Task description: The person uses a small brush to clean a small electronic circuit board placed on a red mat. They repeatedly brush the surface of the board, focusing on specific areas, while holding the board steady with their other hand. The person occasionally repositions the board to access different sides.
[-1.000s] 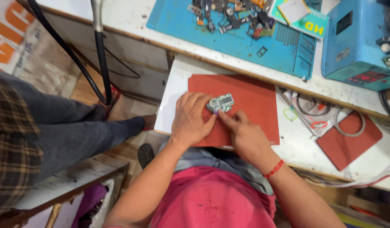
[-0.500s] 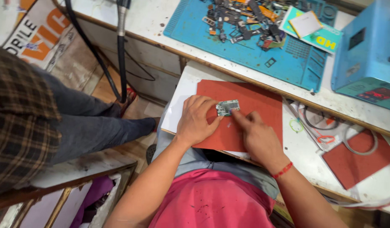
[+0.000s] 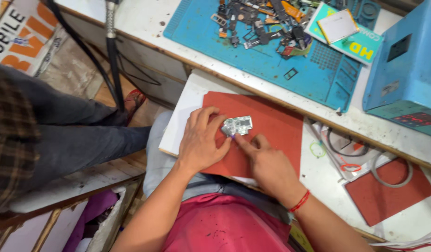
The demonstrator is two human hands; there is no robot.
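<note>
A small silver metal part, flat and rectangular, lies on a red mat set on a white board. My left hand rests flat on the mat with its fingertips touching the part's left edge. My right hand is beside it, the index finger stretched out to the part's lower left corner. A red thread band sits on my right wrist. Whether either hand pinches the part is not clear.
A blue work mat behind holds several small dark phone parts and a teal card. A blue machine stands at the right. A second red pad with wire loops lies at right. Another person's legs are at left.
The camera view shifted, so the bench sits lower and more to the right in the frame. Both hands stay on the silver part, with only small finger movements.
</note>
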